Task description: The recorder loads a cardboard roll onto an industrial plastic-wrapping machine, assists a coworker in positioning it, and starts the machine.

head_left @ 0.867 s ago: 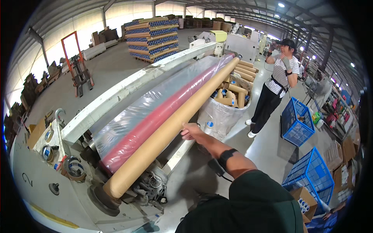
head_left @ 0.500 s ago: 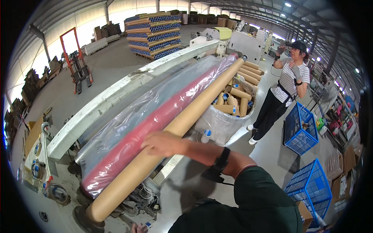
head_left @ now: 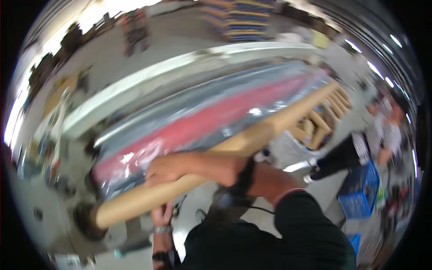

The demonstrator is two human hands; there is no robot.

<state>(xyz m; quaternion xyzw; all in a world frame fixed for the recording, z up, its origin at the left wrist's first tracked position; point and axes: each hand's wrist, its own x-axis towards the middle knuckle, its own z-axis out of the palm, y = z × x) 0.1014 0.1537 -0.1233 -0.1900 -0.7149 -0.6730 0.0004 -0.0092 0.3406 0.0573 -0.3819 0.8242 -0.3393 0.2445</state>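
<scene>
A long brown cardboard tube (head_left: 140, 200) runs diagonally across the machine, its near end against a dark round end piece (head_left: 85, 220). My right hand (head_left: 168, 168) lies over the top of the tube, fingers curled around its far side. Below the tube's near edge is my left hand (head_left: 163, 214), close to its underside; the tube and motion blur hide its fingertips. Just beyond the tube lies a red roll (head_left: 198, 119) wrapped in clear plastic film (head_left: 148, 157).
A white beam (head_left: 180, 69) crosses behind the rolls. A bag-lined bin (head_left: 288, 150) of cut tubes stands at the far right, near a person (head_left: 384, 135) in a striped shirt and a blue crate (head_left: 360, 193). Stacked tubes (head_left: 247, 20) stand at the back.
The view has swung and blurred. My right hand has slid along the tube toward its near end. My left hand has come up from the lower edge to the tube's underside.
</scene>
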